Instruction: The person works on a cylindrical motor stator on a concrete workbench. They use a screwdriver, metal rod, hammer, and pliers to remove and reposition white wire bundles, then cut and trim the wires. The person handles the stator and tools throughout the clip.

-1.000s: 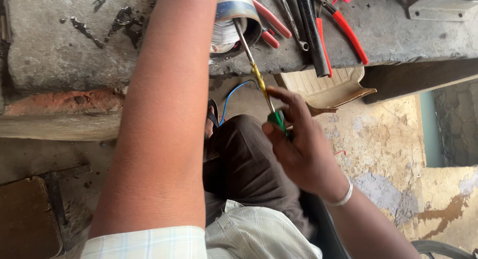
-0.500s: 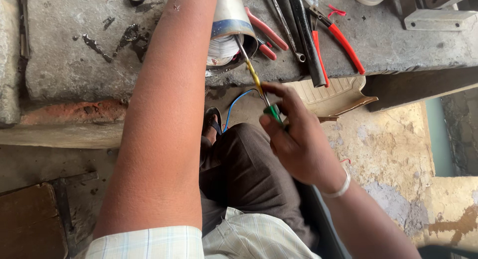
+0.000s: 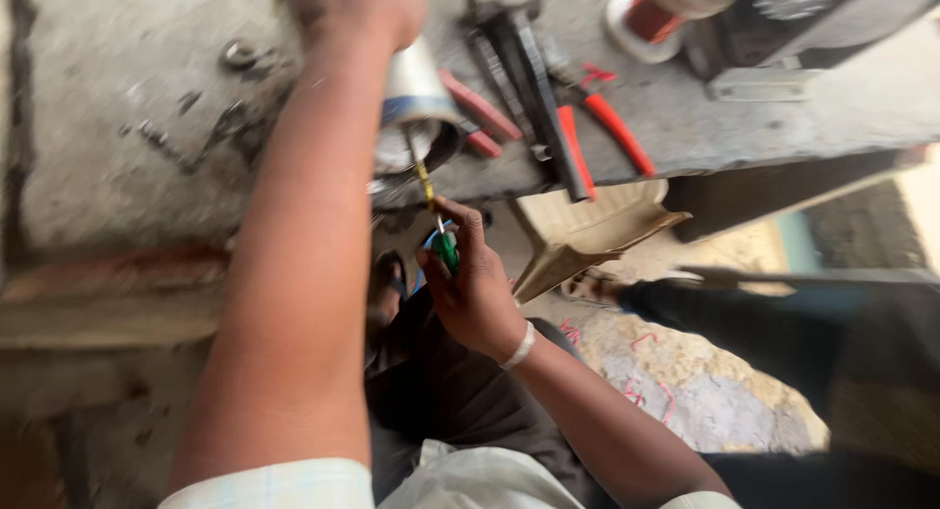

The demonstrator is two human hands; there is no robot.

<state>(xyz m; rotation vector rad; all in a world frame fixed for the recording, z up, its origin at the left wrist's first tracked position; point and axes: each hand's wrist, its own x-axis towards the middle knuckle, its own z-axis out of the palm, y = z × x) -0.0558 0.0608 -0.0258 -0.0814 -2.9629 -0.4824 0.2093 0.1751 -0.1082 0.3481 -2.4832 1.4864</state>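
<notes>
Right hand (image 3: 470,289) grips a screwdriver (image 3: 434,220) at the bench edge (image 3: 685,161); left hand (image 3: 357,5) clasps the cylinder (image 3: 416,113).

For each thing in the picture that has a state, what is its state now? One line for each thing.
Left hand: closed on the metal can, holding it at the bench edge.
Right hand: gripping the screwdriver.
Screwdriver: tip pushed into the can's open end.
Metal can: lying on its side, open end facing the person.
Red pliers: lying on the bench, untouched.
Wire spool: standing on the bench.

pliers (image 3: 607,127) crowd bench; cardboard (image 3: 587,240) below
</notes>
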